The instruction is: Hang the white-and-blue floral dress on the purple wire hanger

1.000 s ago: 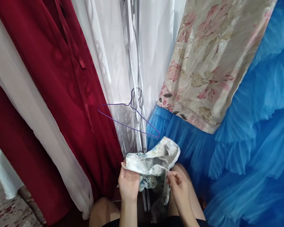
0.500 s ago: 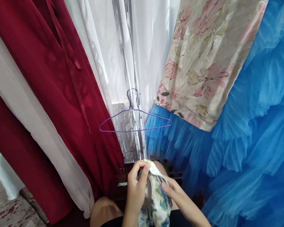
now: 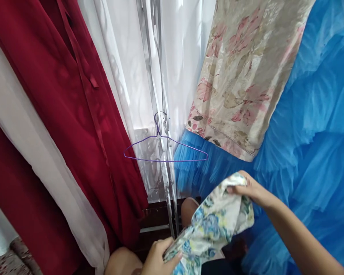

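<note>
A white cloth garment with blue, green and yellow flowers (image 3: 210, 225) stretches slantwise between my two hands, above my lap. My left hand (image 3: 160, 256), at the bottom middle, grips its lower left edge between thumb and fingers. Farther up and to the right, my right hand (image 3: 248, 187) pinches the upper end, with a fold of cloth hanging beneath it. What kind of garment it is cannot be made out. A thin purple clothes hanger (image 3: 166, 160) hangs bare on the metal rack in front of me, touched by neither hand.
Red dresses (image 3: 83, 133) and pale sheer cloth hang on the left. A beige floral garment (image 3: 232, 88) and a ruffled blue tulle dress (image 3: 312, 152) hang on the right. Behind the metal rack (image 3: 160, 95) is white cloth (image 3: 183, 57). My bare knees (image 3: 122, 261) are below.
My right hand has moved up and to the right, pulling the garment out wide. My left hand has dropped lower. The bunched cloth is now spread, showing more of its flowers.
</note>
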`<state>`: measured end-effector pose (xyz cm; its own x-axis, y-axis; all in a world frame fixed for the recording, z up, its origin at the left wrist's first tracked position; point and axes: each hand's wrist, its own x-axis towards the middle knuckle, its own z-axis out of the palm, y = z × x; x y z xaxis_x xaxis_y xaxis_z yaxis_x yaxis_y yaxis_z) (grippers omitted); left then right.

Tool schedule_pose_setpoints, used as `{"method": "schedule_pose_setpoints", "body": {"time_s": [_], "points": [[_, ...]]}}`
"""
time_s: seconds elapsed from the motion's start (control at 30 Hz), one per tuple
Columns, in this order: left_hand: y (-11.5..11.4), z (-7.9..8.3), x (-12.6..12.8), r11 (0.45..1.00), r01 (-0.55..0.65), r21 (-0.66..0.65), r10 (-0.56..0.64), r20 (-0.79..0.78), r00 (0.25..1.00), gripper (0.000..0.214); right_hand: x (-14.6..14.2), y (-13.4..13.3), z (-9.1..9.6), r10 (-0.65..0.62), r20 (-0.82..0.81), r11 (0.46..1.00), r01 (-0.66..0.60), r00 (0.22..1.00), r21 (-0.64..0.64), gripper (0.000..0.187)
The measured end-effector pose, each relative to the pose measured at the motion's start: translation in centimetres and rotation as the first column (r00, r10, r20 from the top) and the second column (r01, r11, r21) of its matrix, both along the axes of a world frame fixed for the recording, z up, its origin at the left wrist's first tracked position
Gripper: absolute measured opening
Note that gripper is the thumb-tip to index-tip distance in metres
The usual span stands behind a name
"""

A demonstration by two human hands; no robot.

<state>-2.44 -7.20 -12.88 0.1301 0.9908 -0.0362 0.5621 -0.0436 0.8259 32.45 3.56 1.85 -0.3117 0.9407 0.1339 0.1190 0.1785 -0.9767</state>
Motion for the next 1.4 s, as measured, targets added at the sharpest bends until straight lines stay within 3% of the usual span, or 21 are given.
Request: {"method": "schedule_pose_setpoints", "body": {"time_s": [0.07, 0.13, 0.23, 0.3, 0.43, 0.6, 0.73, 0.9, 1.03, 1.2, 1.33, 1.4], "points": [[0.6, 1.8, -0.9, 0.997, 0.017, 0.077, -0.018, 0.0, 1.0, 0.04, 1.1, 4.3, 1.9, -0.149, -0.088, 0.988, 0.151, 0.985, 0.019, 0.026], [1.2, 4.9, -1.1, 0.985, 0.047, 0.166, -0.056, 0.045, 0.997, 0.039, 0.1, 8.7, 4.1, -0.155, -0.186, 0.988, 0.156, 0.97, -0.009, 0.021], [1.6, 10.4, -1.1, 0.956, 0.06, 0.288, -0.105, 0.143, 0.984, 0.042, -4.1, 13.7, 6.8, -0.042, -0.23, 0.998, 0.028, 0.972, -0.064, 0.018], [1.6, 13.4, -1.6, 0.94, 0.013, 0.341, -0.09, 0.213, 0.973, 0.042, -7.2, 15.6, 7.8, 0.028, -0.202, 0.993, -0.05, 0.979, -0.107, 0.019], [1.8, 16.7, -5.3, 0.907, -0.124, 0.402, 0.022, 0.248, 0.968, 0.039, -10.5, 15.9, 7.9, 0.285, -0.157, 0.942, -0.306, 0.946, -0.137, 0.025], [2.5, 17.2, -10.0, 0.928, -0.147, 0.342, 0.067, 0.235, 0.97, 0.042, -10.7, 14.1, 6.9, 0.337, -0.214, 0.915, -0.372, 0.917, -0.158, 0.038], [2.6, 17.7, -9.8, 0.958, -0.071, 0.279, 0.005, 0.229, 0.974, 0.041, -10.9, 13.7, 5.6, 0.292, -0.235, 0.917, -0.341, 0.927, -0.206, 0.027], [3.4, 18.4, -9.7, 0.973, 0.035, 0.229, -0.053, 0.07, 0.996, 0.038, -10.2, 13.6, 4.9, 0.183, -0.293, 0.919, -0.27, 0.938, -0.289, 0.027], [5.3, 17.4, -12.3, 0.964, 0.039, 0.263, -0.022, -0.067, 0.997, 0.037, -10.2, 11.9, 5.3, 0.233, -0.396, 0.859, -0.379, 0.888, -0.344, 0.016], [8.1, 15.4, -15.8, 0.953, 0.049, 0.299, 0.053, -0.325, 0.944, 0.027, -11.7, 9.6, 5.8, 0.15, -0.55, 0.806, -0.423, 0.822, -0.413, 0.012], [10.9, 13.7, -17.8, 0.953, 0.025, 0.302, 0.055, -0.255, 0.965, 0.032, -11.9, 8.9, 6.4, 0.11, -0.547, 0.802, -0.399, 0.83, -0.444, 0.01], [12.9, 13.2, -18.7, 0.93, 0.007, 0.368, 0.089, -0.242, 0.966, 0.033, -11.8, 8.7, 6.8, 0.114, -0.536, 0.802, -0.395, 0.837, -0.447, 0.01]]}}
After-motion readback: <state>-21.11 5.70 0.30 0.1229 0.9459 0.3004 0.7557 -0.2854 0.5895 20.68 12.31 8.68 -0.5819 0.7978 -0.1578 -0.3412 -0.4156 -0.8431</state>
